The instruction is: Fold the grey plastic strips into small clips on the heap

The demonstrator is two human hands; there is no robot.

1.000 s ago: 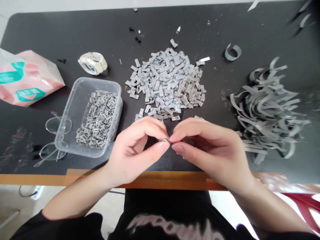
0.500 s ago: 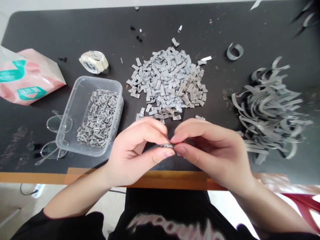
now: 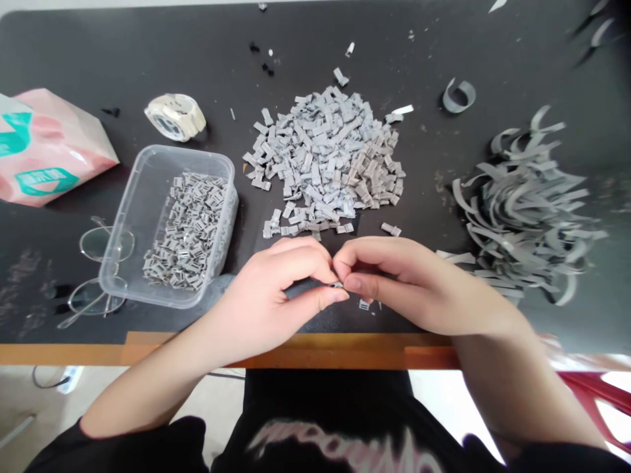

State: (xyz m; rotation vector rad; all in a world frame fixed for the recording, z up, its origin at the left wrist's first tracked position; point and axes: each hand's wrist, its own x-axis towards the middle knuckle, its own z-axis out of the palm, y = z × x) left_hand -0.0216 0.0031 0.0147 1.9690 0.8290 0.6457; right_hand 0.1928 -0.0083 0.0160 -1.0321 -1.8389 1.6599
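There are two hands in the lower middle of the frame, and between them is one small grey piece (image 3: 336, 285). The left hand (image 3: 269, 295) has thumb and index finger clamped on this piece. The right hand (image 3: 414, 282) has its thumb and index fingertips close together at the right end of the piece, but I cannot tell whether they also grip it. The piece looks thin and light grey, with a darker line on it; most of it is hidden by the fingers.

One loose grey clip (image 3: 363, 304), with slots in it, lies just below the right fingertips. One heap of folded grey pieces (image 3: 325, 151) lies in the upper middle, too many to be counted, partly bluish and partly brownish.

At the left there is one clear plastic box (image 3: 140, 210), holding many small grey clips (image 3: 190, 230). At the right is one heap of grey strips (image 3: 532, 203), and above it one single curled strip (image 3: 470, 98). In the upper left are one white wristwatch (image 3: 176, 117) and one pink packet (image 3: 59, 141); below them is one pair of eyeglasses (image 3: 93, 244), partly overlapped by the box
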